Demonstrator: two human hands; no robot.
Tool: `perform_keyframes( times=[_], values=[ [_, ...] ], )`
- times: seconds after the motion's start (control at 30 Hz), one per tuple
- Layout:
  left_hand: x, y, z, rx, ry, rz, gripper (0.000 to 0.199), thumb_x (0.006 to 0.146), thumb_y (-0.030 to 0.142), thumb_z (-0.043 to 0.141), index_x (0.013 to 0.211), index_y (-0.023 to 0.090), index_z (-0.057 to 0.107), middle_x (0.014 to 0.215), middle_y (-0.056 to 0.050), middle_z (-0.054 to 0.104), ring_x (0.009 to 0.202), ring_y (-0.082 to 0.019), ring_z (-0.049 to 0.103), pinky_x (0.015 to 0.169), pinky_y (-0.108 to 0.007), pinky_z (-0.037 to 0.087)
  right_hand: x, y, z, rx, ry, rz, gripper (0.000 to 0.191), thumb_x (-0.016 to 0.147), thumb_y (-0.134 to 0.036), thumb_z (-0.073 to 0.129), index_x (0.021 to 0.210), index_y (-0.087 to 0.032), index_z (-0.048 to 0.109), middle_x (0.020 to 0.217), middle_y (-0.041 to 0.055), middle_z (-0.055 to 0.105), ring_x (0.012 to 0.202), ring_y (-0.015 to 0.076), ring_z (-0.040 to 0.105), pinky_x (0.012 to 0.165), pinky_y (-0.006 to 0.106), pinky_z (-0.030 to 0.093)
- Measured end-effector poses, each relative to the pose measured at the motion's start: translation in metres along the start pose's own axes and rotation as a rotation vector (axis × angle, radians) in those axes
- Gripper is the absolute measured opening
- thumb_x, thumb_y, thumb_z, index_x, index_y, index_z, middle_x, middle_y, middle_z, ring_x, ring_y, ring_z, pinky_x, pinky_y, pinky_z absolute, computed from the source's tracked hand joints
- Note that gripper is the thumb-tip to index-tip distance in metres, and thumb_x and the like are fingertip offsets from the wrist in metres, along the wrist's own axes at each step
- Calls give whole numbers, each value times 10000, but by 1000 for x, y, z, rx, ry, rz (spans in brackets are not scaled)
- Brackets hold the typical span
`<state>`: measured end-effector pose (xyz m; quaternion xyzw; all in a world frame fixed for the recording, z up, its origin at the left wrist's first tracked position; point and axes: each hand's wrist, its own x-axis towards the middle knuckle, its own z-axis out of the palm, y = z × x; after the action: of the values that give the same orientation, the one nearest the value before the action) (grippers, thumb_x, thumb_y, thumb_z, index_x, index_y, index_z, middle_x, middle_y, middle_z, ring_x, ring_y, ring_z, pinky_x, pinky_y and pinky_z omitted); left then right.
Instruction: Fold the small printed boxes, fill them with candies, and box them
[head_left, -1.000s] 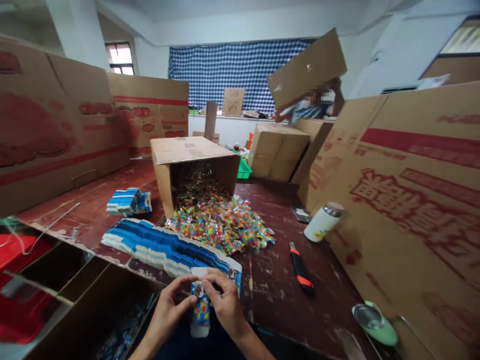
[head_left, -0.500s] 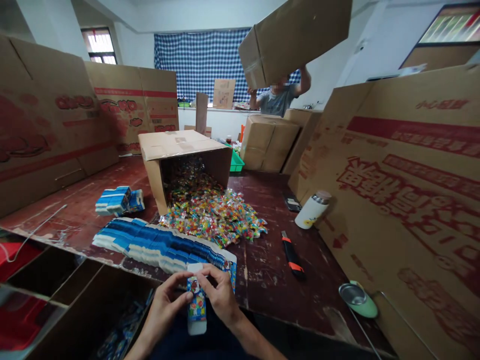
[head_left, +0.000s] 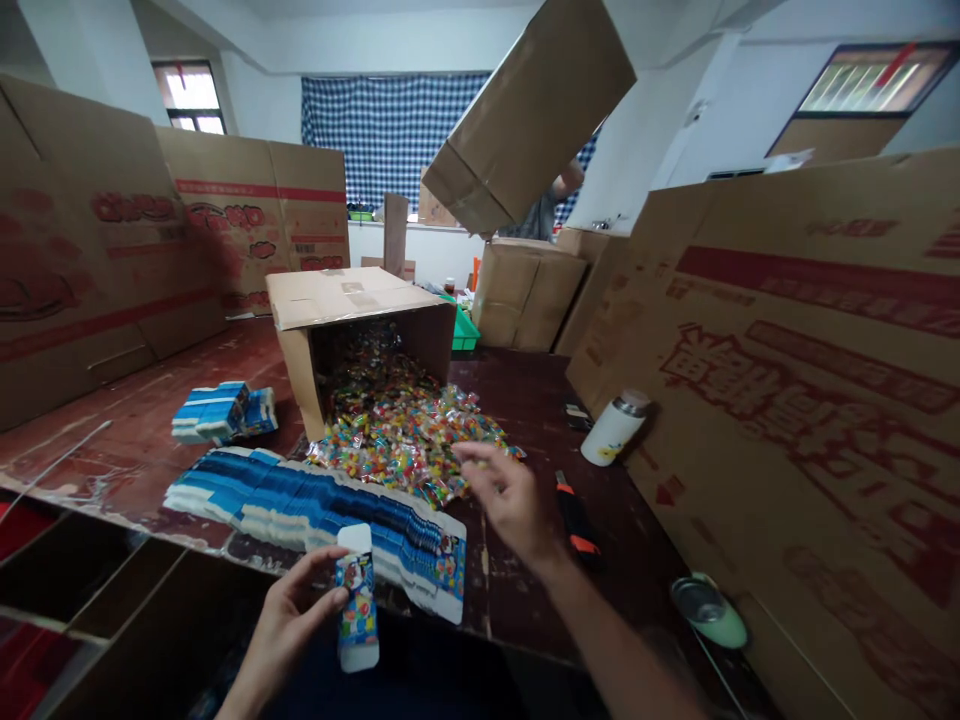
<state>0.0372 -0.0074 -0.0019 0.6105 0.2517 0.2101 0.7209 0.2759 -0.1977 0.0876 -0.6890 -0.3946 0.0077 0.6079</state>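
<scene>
My left hand [head_left: 296, 610] pinches a small blue printed candy box [head_left: 358, 600] between thumb and fingers, near the table's front edge. Its white end flaps stick out at top and bottom. My right hand [head_left: 510, 500] is over the right side of a pile of clear candy packets [head_left: 405, 440], fingers apart and holding nothing that I can see. The packets, full of coloured sweets, spill from a cardboard box [head_left: 360, 295] lying on its side. A long row of flattened blue candy boxes [head_left: 300, 505] lies between the pile and my left hand.
More blue flat boxes [head_left: 225, 410] lie at left. A utility knife [head_left: 576, 520], a white thermos [head_left: 613, 430] and a green-rimmed cup [head_left: 709, 608] are on the right, beside a large carton [head_left: 810, 400]. Behind, a person lifts a big carton [head_left: 536, 115].
My right hand has let go of the small box and reached forward and right to the packets. My left hand keeps the box, slightly left. The other person's carton has tilted more steeply.
</scene>
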Motion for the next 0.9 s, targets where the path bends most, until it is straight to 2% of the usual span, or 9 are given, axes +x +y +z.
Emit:
perform_keyframes(
  times=[0.07, 0.17, 0.3, 0.4, 0.5, 0.63, 0.73, 0.83, 0.9],
  values=[
    [1, 3, -5, -20, 43, -6, 569, 607, 468, 932, 1068, 173, 777, 1109, -115, 792, 998, -323, 753, 817, -350, 635, 32, -7, -31, -47, 139, -39, 288, 940, -454, 647, 1045, -210, 759, 1009, 69, 788, 797, 176, 728, 722, 295, 624],
    [-1, 3, -4, -68, 67, -36, 609, 595, 473, 942, 1090, 169, 763, 1108, -119, 789, 997, -333, 753, 795, -359, 638, 61, -15, -59, -44, 257, -107, 293, 918, -471, 671, 1008, -203, 751, 979, 71, 785, 864, 197, 738, 730, 319, 645],
    [-5, 3, 3, -98, 145, -15, 618, 603, 514, 930, 1088, 173, 756, 1132, -112, 784, 929, -308, 763, 732, -330, 639, 77, -18, -70, -45, 304, -148, 296, 905, -473, 686, 1035, -211, 734, 1012, 74, 777, 918, 201, 736, 730, 328, 659],
    [-2, 11, 0, -86, 155, 2, 585, 610, 493, 932, 1071, 173, 764, 1119, -103, 788, 982, -299, 756, 767, -302, 638, 103, -9, -80, -25, 309, -157, 330, 882, -473, 698, 1082, -210, 708, 1037, 81, 774, 931, 199, 732, 708, 312, 654],
    [8, 26, -12, -57, 152, 17, 561, 580, 446, 952, 1039, 173, 781, 1126, -104, 789, 1068, -317, 736, 818, -300, 639, 151, 6, -103, -13, 355, -149, 369, 836, -473, 715, 1091, -209, 677, 1045, 87, 770, 909, 196, 731, 655, 284, 638],
    [19, 45, -22, -69, 128, 29, 558, 569, 430, 957, 1035, 176, 784, 1134, -106, 784, 1026, -323, 746, 802, -333, 652, 228, 12, -135, -74, 486, -182, 362, 797, -418, 730, 1070, -193, 654, 984, 95, 755, 835, 198, 711, 594, 286, 607],
    [23, 50, -19, -76, 131, 24, 539, 581, 436, 952, 1030, 189, 787, 1116, -93, 789, 1011, -317, 749, 807, -340, 651, 276, -8, -151, -232, 529, -262, 339, 813, -315, 720, 1110, -169, 647, 996, 115, 756, 836, 200, 707, 702, 351, 610],
    [29, 47, -17, -69, 133, -14, 529, 551, 439, 964, 989, 194, 797, 1069, -85, 798, 1011, -332, 749, 809, -347, 650, 314, -45, -158, -490, 547, -357, 371, 837, -245, 714, 1191, -168, 635, 1109, 129, 760, 957, 200, 709, 909, 403, 565],
    [34, 44, -19, -78, 114, -30, 539, 558, 453, 960, 1006, 202, 796, 1096, -84, 793, 1032, -348, 745, 820, -364, 649, 338, -75, -159, -641, 572, -369, 409, 873, -250, 700, 1264, -184, 602, 1203, 124, 745, 1052, 191, 692, 990, 400, 522]
  ],
)
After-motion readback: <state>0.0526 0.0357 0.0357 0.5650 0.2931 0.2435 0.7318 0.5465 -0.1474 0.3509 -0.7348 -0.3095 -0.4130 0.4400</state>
